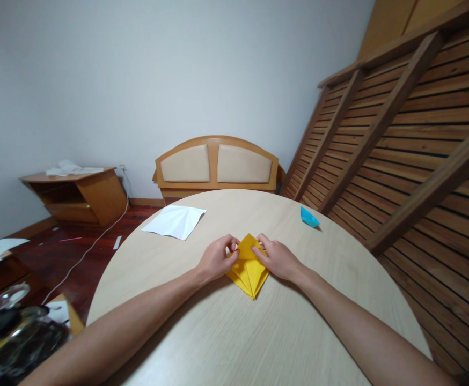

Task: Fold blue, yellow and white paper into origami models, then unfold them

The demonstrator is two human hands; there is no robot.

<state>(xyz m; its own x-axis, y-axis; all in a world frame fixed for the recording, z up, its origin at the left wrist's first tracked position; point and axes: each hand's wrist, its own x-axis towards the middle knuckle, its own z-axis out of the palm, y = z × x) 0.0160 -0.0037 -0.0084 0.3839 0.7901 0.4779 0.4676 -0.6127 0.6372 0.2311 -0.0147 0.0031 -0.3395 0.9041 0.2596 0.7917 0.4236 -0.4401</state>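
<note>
Right at the middle of the head view lies a yellow folded paper (248, 268), flat on the round desk (258, 332). It is folded into a kite-like shape, with one sharp tip pointing toward the person and a shorter peak pointing away, and creases run down its length from the upper part to the near tip. Its colour is a warm, even yellow, with slightly darker layers showing along the lower flaps.

Both hands work at its upper part. The left hand (217, 258) has its fingers curled and pinches the paper's upper left edge, thumb meeting fingertips on the flap. The right hand (278, 259) rests on the upper right edge with its fingers bent, pressing and pinching the paper there. Both forearms stretch in from the near edge of the desk.

Pale wood grain covers the desk. A creased white sheet (175, 221) lies toward the far left, well apart from the hands, and a small blue folded paper (309, 217) sits toward the far right edge.

Beyond the desk stands a wooden headboard (217, 165) with two padded panels against a plain pale wall. A slatted wooden frame (411, 139) leans on the right, and a low wooden cabinet (77, 194) stands on the left above a dark red floor.
</note>
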